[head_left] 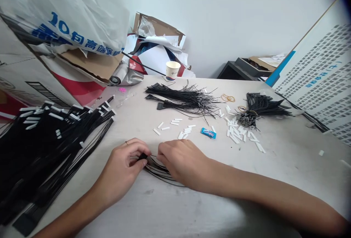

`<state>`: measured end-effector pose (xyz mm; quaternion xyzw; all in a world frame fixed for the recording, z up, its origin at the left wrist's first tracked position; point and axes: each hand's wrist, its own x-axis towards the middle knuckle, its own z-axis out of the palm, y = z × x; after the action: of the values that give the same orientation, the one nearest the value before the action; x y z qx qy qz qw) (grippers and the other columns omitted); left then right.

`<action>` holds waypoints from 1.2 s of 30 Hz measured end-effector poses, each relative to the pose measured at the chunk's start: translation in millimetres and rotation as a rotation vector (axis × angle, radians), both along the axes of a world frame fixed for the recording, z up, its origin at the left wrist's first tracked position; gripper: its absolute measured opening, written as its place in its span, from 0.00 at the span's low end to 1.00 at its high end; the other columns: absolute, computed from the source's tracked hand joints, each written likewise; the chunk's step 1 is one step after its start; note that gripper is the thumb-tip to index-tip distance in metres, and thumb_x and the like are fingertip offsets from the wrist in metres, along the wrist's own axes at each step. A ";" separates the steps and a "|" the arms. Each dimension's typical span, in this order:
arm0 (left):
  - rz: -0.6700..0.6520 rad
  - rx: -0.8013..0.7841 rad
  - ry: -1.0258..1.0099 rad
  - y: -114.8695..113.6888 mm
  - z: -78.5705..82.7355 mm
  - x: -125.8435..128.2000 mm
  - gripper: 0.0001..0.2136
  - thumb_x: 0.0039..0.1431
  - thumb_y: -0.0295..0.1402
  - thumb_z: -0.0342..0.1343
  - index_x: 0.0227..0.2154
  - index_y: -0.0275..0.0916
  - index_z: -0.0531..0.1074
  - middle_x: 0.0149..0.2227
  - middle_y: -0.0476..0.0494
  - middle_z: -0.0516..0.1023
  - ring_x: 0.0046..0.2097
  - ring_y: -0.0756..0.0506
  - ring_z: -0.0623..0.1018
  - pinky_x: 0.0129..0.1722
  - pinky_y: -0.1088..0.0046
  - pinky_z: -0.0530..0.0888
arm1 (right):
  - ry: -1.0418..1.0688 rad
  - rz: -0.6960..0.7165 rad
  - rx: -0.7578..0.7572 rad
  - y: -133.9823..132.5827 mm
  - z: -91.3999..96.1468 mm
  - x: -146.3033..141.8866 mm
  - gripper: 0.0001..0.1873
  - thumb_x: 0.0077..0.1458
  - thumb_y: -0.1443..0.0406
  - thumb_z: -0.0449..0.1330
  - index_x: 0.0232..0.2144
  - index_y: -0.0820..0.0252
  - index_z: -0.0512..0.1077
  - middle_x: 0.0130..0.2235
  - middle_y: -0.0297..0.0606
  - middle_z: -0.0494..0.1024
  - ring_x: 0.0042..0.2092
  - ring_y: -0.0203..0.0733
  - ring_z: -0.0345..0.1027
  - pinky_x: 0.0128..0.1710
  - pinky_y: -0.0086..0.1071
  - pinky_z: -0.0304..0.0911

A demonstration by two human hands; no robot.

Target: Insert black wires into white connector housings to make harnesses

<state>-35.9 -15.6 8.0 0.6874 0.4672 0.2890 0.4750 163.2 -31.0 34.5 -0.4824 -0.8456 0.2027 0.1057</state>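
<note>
Near the front middle of the table, my left hand (123,170) pinches the black block-like end of a wire bundle between thumb and fingers. Thin black wires (157,172) fan out from that end to the right and pass under my right hand (183,159). My right hand is closed, its curled fingers at the wires; its fingertips are hidden behind the hand. Just beyond both hands lie loose small white sleeves (186,132) and a blue wrapped candy (208,133).
Finished-looking black bundles with white ends (55,150) pile up at left. More black wire bundles (181,97) lie at the back, with another tied bunch (260,106) at right. A paper cup (172,70), rubber bands (228,98) and a leaning printed board (318,73) stand around.
</note>
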 end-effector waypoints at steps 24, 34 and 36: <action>-0.189 0.502 0.312 2.8 -6.1 2.7 0.08 0.61 0.25 0.50 0.37 0.41 0.72 0.40 0.45 0.77 0.44 0.44 0.75 0.45 0.66 0.73 | 0.948 0.193 -0.626 -11.5 42.8 124.8 0.02 0.58 0.66 0.62 0.36 0.55 0.75 0.28 0.38 0.80 0.26 0.37 0.72 0.22 0.28 0.63; -0.245 0.608 0.528 47.9 3.7 38.7 0.15 0.59 0.19 0.45 0.41 0.39 0.73 0.45 0.39 0.75 0.48 0.40 0.73 0.47 0.61 0.72 | 0.971 0.234 -0.410 26.7 43.9 92.6 0.03 0.54 0.66 0.66 0.32 0.57 0.81 0.35 0.39 0.75 0.33 0.36 0.66 0.30 0.31 0.61; -0.261 0.603 0.543 55.3 0.1 42.6 0.13 0.58 0.19 0.46 0.37 0.39 0.74 0.41 0.41 0.75 0.44 0.41 0.74 0.45 0.63 0.72 | 0.999 0.226 -0.445 29.4 41.9 87.8 0.03 0.55 0.66 0.65 0.32 0.59 0.80 0.33 0.38 0.76 0.29 0.33 0.62 0.24 0.29 0.57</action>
<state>6.7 39.7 8.1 0.9000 0.3792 0.1586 0.1451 251.0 -1.6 76.4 -0.2448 -0.6759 0.5904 0.3670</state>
